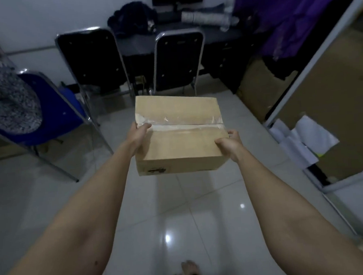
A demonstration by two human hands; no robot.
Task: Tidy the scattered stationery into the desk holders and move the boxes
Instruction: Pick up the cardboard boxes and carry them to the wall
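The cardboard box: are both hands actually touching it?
Touching. The head view shows the left hand and right hand gripping opposite sides of the cardboard box, thumbs on top.

A box (179, 133) is sitting mid-frame between the left hand (138, 133) at nine o'clock and the right hand (229, 144) at three. Two chairs (178, 59) are standing at twelve, before a desk (192, 34); another chair (55, 114) is sitting at ten.
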